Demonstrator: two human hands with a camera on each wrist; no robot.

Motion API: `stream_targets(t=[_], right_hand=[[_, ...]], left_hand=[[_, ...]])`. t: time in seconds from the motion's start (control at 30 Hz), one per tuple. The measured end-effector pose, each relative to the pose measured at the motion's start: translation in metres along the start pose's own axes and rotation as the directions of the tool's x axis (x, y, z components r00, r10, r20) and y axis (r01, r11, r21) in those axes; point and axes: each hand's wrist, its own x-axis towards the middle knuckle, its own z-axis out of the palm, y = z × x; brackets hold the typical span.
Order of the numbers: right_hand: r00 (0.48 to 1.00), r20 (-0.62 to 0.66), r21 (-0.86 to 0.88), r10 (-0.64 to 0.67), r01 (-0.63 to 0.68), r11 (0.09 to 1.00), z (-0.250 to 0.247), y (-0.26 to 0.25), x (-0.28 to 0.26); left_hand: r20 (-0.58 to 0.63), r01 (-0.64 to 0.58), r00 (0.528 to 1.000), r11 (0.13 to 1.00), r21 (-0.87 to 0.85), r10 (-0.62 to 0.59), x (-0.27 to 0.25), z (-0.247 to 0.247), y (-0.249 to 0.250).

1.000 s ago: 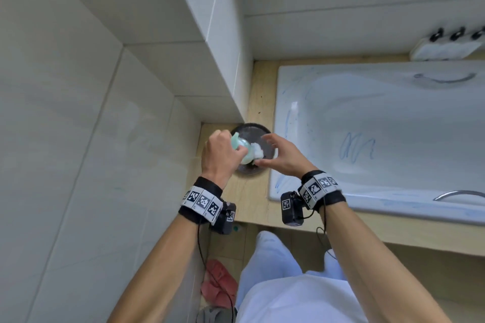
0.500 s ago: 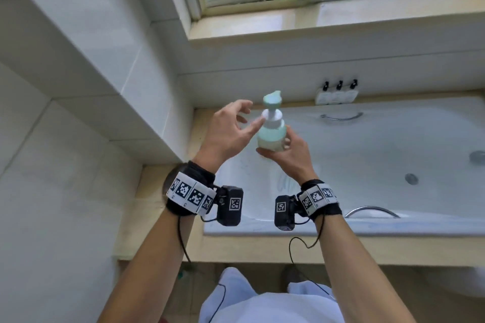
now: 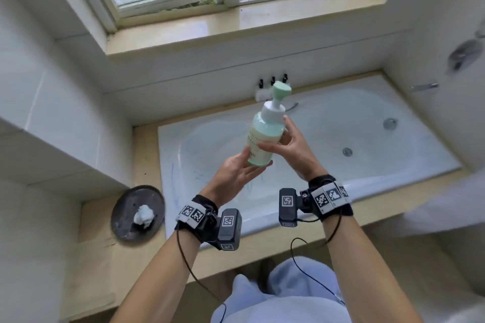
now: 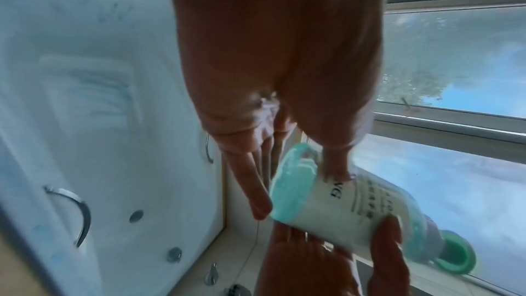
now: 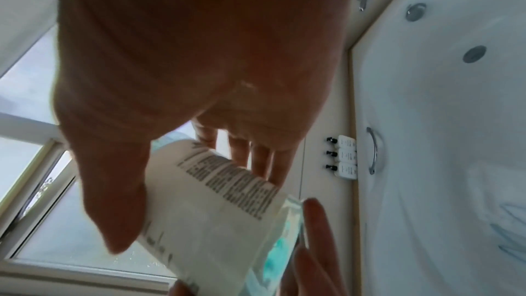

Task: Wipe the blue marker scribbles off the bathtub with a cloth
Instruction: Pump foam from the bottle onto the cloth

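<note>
My right hand (image 3: pixel 284 139) grips a pump bottle (image 3: pixel 265 136) of pale green liquid, tilted over the white bathtub (image 3: pixel 393 173). Its thumb lies across the label and its fingers wrap behind. My left hand (image 3: pixel 244 168) lies palm up with straight fingers under the bottle's base, the thumb against its side. In the left wrist view the bottle (image 4: pixel 350 208) points towards the window. A crumpled white cloth (image 3: pixel 143 215) lies on a dark round plate (image 3: pixel 123 223) on the ledge at the left. Blue marker scribbles (image 3: pixel 172 176) show on the tub's left end, and more blue scribbles (image 5: pixel 509 233) inside it.
Three small black-capped bottles (image 3: pixel 273 86) stand on the far ledge by a chrome grab handle (image 3: pixel 291 107). The drain (image 3: pixel 347 151) and a jet (image 3: pixel 390 123) sit at the tub's right. A tiled block (image 3: pixel 65 118) juts out on the left.
Both hands were at the plate with bottle and cloth; the cloth now lies on the plate. The bottle rose over the tub and tilted, and my left hand moved under its base.
</note>
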Motion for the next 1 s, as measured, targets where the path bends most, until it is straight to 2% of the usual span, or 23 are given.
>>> stream_targets(t=[0.1, 0.23, 0.3, 0.4, 0.47, 0.53, 0.6, 0.7, 0.77, 0.83, 0.9, 1.0], right_hand=[[1.0, -0.015, -0.103, -0.011, 0.009, 0.995, -0.017, 0.0, -0.004], [0.999, 0.038, -0.239, -0.027, 0.035, 0.97, -0.04, -0.009, 0.005], [0.997, 0.073, -0.196, -0.024, 0.038, 0.98, -0.054, -0.011, 0.012], [0.988, 0.148, -0.115, -0.032, 0.05, 0.992, -0.079, -0.018, 0.02], [0.98, 0.191, -0.127, -0.059, 0.084, 0.988, -0.1, -0.026, 0.026], [0.977, 0.133, -0.142, -0.165, 0.184, 0.973, -0.121, -0.039, 0.038], [0.953, 0.066, -0.185, -0.295, 0.302, 0.935, -0.139, -0.052, 0.053], [0.924, 0.023, -0.218, -0.382, 0.378, 0.9, -0.164, -0.065, 0.072], [0.946, 0.065, -0.197, -0.318, 0.325, 0.925, -0.177, -0.07, 0.087], [0.975, 0.15, -0.236, -0.165, 0.198, 0.951, -0.18, -0.077, 0.099], [0.984, 0.176, -0.319, -0.034, 0.089, 0.944, -0.176, -0.081, 0.112], [0.996, 0.057, -0.33, 0.067, -0.045, 0.943, -0.171, -0.078, 0.135]], left_hand=[[0.013, 0.008, 1.0, 0.999, -0.046, -0.007, 0.012, 0.013, -0.02], [-0.025, 0.008, 1.0, 0.99, -0.142, -0.011, 0.021, 0.043, -0.04], [-0.035, -0.03, 0.999, 0.985, -0.172, 0.024, 0.029, 0.058, -0.043], [-0.09, -0.158, 0.985, 0.972, -0.172, 0.144, 0.048, 0.077, -0.042], [-0.136, -0.212, 0.971, 0.972, -0.101, 0.198, 0.062, 0.095, -0.042], [-0.206, -0.239, 0.951, 0.971, -0.006, 0.232, 0.079, 0.119, -0.043], [-0.242, -0.268, 0.926, 0.956, 0.122, 0.29, 0.099, 0.148, -0.04], [-0.279, -0.309, 0.862, 0.875, 0.373, 0.423, 0.126, 0.181, -0.035], [-0.293, -0.305, 0.824, 0.816, 0.491, 0.485, 0.139, 0.189, -0.03], [-0.306, -0.268, 0.817, 0.791, 0.549, 0.489, 0.147, 0.188, -0.025], [-0.324, -0.227, 0.824, 0.794, 0.563, 0.465, 0.157, 0.183, -0.019], [-0.344, -0.187, 0.858, 0.856, 0.482, 0.381, 0.174, 0.173, -0.006]])
